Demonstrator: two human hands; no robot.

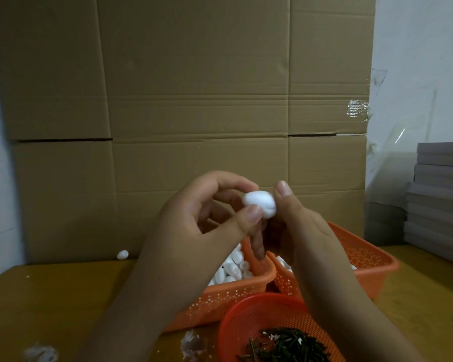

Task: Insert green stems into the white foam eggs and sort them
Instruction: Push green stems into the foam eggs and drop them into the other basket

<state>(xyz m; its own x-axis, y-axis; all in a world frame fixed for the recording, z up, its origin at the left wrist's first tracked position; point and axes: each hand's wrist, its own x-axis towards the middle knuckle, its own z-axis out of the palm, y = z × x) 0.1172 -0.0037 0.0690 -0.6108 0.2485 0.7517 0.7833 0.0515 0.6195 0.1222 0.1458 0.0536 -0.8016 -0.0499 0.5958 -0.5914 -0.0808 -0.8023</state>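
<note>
A white foam egg [260,204] is held up in front of me, above the baskets. My left hand [204,223] pinches it between thumb and forefinger. My right hand [296,226] holds it from the right, thumb upright against its side. No stem shows on this egg. Below, the left orange basket [228,296] holds several white foam eggs [234,267]. A round orange basket [249,320] at the bottom holds a heap of green stems [285,346]. The right orange basket [364,259] is mostly hidden by my right forearm.
A large flattened cardboard box [194,100] stands upright behind the wooden table [50,296]. One stray foam egg [122,254] lies at its foot on the left. A stack of grey boards [439,199] rises at the right. White scraps [194,343] lie near the table's front.
</note>
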